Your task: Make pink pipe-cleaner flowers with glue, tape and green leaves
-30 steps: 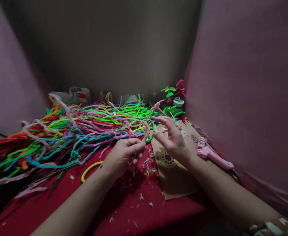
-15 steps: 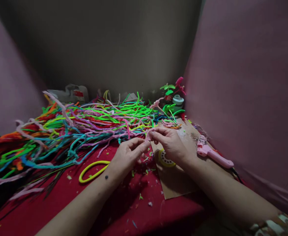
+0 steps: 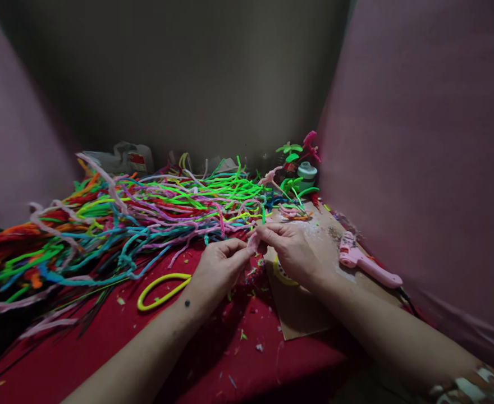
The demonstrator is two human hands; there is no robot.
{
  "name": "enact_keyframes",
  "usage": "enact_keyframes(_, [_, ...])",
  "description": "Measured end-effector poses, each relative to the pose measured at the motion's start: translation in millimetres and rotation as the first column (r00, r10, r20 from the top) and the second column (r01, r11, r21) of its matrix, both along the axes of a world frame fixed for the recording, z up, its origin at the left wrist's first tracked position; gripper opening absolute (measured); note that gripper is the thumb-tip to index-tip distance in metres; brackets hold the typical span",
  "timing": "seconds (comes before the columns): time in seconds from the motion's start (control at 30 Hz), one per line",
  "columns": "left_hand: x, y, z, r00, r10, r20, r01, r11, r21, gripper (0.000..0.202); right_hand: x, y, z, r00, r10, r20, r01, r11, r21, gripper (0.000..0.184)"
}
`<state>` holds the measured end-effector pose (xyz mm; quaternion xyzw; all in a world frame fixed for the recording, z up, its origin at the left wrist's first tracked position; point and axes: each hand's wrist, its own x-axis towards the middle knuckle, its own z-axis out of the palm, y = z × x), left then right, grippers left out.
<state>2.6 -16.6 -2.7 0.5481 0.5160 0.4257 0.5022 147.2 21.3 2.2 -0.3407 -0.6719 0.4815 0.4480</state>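
A short piece of pale pink pipe cleaner (image 3: 253, 243) is bent between my two hands, above the red cloth. My left hand (image 3: 224, 264) pinches its lower end between thumb and forefinger. On the other side my right hand (image 3: 291, 249) grips its upper end with thumb and fingertips, partly over the cardboard sheet (image 3: 301, 314). My fingers hide some of the pink piece. Under my right hand, a yellow ring-shaped item (image 3: 286, 278) with dark holes is mostly covered.
A large heap of coloured pipe cleaners (image 3: 146, 219) spreads across the left and back. A pink glue gun (image 3: 369, 264) lies on the right. Behind stand a small jar (image 3: 306, 171) and pipe-cleaner flowers (image 3: 310, 147). A yellow loop (image 3: 163, 292) and scraps lie on the red cloth (image 3: 146, 359).
The pink pipe cleaner has turned and sits slightly lower between my fingers. My right hand has shifted a little down, covering more of the yellow ring-shaped item. The view has moved slightly.
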Motion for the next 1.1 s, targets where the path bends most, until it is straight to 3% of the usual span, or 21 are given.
enact_keyframes(0.13, [-0.2, -1.1, 2.4, 0.998, 0.026, 0.055, -0.024, 0.999, -0.045, 0.031, 0.5, 2.7, -5.5, 0.999, 0.03, -0.013, -0.029, 1.0, 0.01, 0.046])
enact_keyframes(0.33, [0.2, -0.8, 1.1, 0.999, 0.033, 0.025, -0.032, 0.998, -0.047, 0.03, 0.1, 0.3, -5.0, 0.998, -0.063, -0.021, 0.064, 0.995, 0.08, 0.006])
enact_keyframes(0.4, [-0.1, 0.0, 0.1, 0.999, 0.033, 0.034, -0.031, 0.998, -0.062, 0.03, 0.1, 0.0, -4.2, 0.999, -0.045, -0.013, 0.046, 0.995, 0.087, 0.014])
enact_keyframes(0.5, [-0.2, 0.7, -0.4, 0.997, 0.045, 0.07, -0.039, 0.996, -0.086, 0.03, 0.7, 2.3, -5.2, 0.998, 0.007, -0.06, -0.007, 1.0, -0.013, 0.034])
enact_keyframes(0.6, [0.0, 0.6, 0.4, 0.993, 0.073, 0.089, -0.065, 0.994, -0.089, 0.03, 2.1, 4.7, -7.2, 0.992, -0.065, -0.108, 0.058, 0.996, -0.061, 0.038])
enact_keyframes(0.67, [0.1, 0.3, 1.0, 0.993, 0.088, 0.08, -0.081, 0.993, -0.086, 0.028, 2.8, 4.5, -8.1, 0.988, -0.121, -0.092, 0.123, 0.992, 0.016, 0.025])
enact_keyframes(0.73, [0.0, 0.1, 1.2, 0.993, 0.097, 0.066, -0.092, 0.993, -0.079, 0.028, 3.1, 3.1, -9.3, 0.984, -0.174, -0.045, 0.18, 0.966, 0.186, 0.015])
enact_keyframes(0.83, [0.1, -0.2, 0.0, 0.994, 0.099, 0.054, -0.095, 0.993, -0.071, 0.03, 2.9, 1.7, -13.3, 0.963, -0.267, 0.033, 0.222, 0.857, 0.465, 0.007])
enact_keyframes(0.9, [0.7, -0.4, -1.1, 0.994, 0.1, 0.04, -0.098, 0.993, -0.063, 0.031, 2.8, 2.2, -16.9, 0.95, -0.303, 0.079, 0.206, 0.794, 0.571, 0.009])
enact_keyframes(1.0, [1.2, -0.4, -2.1, 0.994, 0.102, 0.03, -0.101, 0.993, -0.058, 0.032, 3.1, 4.0, -19.4, 0.937, -0.335, 0.1, 0.219, 0.785, 0.58, 0.013])
enact_keyframes(1.1, [-0.9, 1.5, -3.4, 0.99, 0.097, 0.102, -0.087, 0.992, -0.094, 0.031, 3.8, 5.9, -16.6, 0.944, -0.327, 0.041, 0.284, 0.871, 0.4, 0.011])
